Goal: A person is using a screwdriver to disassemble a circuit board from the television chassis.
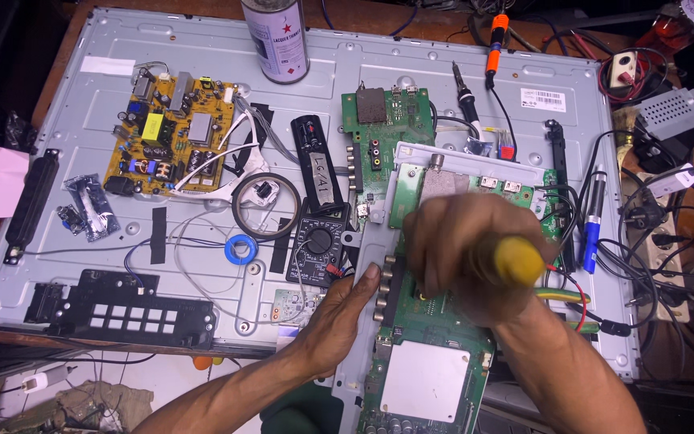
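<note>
Seen from the head camera, a person works over a green circuit board that lies on the grey metal back panel of a flat screen, toward its lower right part. The right hand is closed in a fist around a screwdriver with a yellow handle, pressed down on the board; its tip is hidden under the hand. The left hand lies half open, fingers extended, thumb against the board's left edge beside a row of round sockets, gripping nothing. Just left of that hand sits a black multimeter, with a blue tape roll nearby. A yellow power board lies well apart at upper left, and a spray can stands at the panel's top edge.
</note>
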